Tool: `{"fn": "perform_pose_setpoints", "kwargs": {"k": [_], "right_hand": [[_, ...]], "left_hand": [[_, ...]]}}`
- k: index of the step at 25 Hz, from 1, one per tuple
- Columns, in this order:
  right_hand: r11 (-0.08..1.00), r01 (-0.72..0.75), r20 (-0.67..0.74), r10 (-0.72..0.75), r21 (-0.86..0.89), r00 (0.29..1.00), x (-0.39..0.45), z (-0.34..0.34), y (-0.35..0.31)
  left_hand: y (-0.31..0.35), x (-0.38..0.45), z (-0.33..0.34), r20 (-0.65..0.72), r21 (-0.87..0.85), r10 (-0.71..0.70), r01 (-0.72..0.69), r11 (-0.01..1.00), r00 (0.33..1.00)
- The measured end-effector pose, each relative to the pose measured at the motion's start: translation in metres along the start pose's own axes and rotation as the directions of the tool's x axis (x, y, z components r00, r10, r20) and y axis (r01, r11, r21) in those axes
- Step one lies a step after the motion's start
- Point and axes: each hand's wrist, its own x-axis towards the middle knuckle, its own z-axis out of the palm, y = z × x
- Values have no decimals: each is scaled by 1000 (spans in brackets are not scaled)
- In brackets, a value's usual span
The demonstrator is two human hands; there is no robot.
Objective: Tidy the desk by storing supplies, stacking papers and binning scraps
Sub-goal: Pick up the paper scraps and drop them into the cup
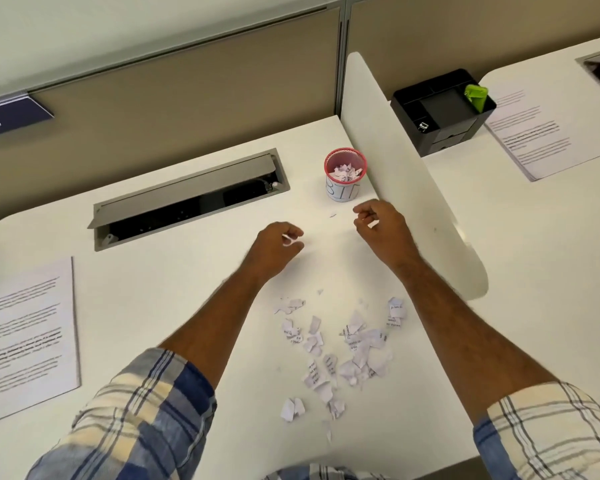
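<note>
Head view looks down on a white desk [187, 289] where both bare forearms reach forward. The left hand [278, 245] has its fingers curled around a small white bit of paper [287, 240], pinched between thumb and fingers, probably gathered up to go in the bin. The right hand [378, 220] sits near the cup with fingertips drawn together; whether anything is pinched there I cannot tell, as nothing shows between them. The pink mesh cup [345, 174] stands just ahead of the right hand, close to the white divider panel [395, 188], and already holds torn paper, so it appears to serve as the bin. The main pile of scraps [340, 351] lies nearer the body, between the two arms, well apart from the cup; most of the binning looks undone. One tiny fleck [332, 215] lies between the hands and the cup.

A printed sheet [28, 341] lies flat at the left edge. A cable hatch [187, 199] stands open at the back. Beyond the divider, a neighbouring desk carries a black organiser [440, 112] with a green item [476, 97] in it, beside stacked printed papers [541, 136]. Beige partition walls back both desks
</note>
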Motion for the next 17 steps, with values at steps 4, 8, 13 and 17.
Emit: {"fn": "perform_pose_setpoints", "kwargs": {"k": [4,8,13,17], "right_hand": [[991,-47,166,67,-124,984,-41,-7,20],[974,14,225,38,-225,974,-84,-12,32],[896,-44,238,165,-442,957,-120,-20,50],[881,12,390,198,-473,899,-141,-36,53]], "left_hand": [[-33,-46,6,41,40,-60,59,997,997],[-53,-75,7,96,133,-52,39,990,994],[-80,-101,18,204,276,136,-190,942,970],[-72,-122,22,297,399,124,-241,885,947]]}}
